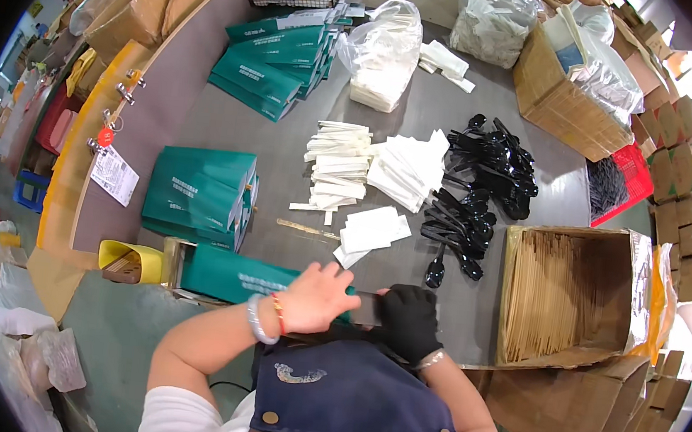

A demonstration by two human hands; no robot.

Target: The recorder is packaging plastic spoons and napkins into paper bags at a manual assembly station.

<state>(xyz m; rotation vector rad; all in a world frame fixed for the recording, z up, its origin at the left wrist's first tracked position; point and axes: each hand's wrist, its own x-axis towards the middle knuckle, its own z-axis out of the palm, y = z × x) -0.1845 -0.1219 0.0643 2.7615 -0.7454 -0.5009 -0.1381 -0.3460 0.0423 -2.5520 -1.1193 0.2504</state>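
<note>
At the near edge of the grey worktable (207, 103), the bare left hand (317, 297), with a pale bangle and a red bead bracelet at the wrist, lies flat with its fingers curled over the right end of a long green paper sleeve (244, 275) that rests lengthwise along the table edge. The right hand (409, 318), in a black glove, is closed round the same end of the sleeve from the right, touching the left hand's fingertips; what exactly sits between the two hands is too dark to tell. Just left of the sleeve stands a small yellow plastic bin (129, 258). Farther back and to the left lies a stack of flat green paper bags (200, 194), and a second, larger stack of the same bags (281, 64) lies at the far side. In the middle of the table, well beyond the hands, are a pile of white paper-wrapped sticks (338, 169), loose white paper napkins (404, 172) and a heap of black plastic spoons (482, 192). To the right of the hands stands an open cardboard box of thin wooden sticks (555, 294). A clear plastic bag of white packets (382, 53) sits at the far middle.
</note>
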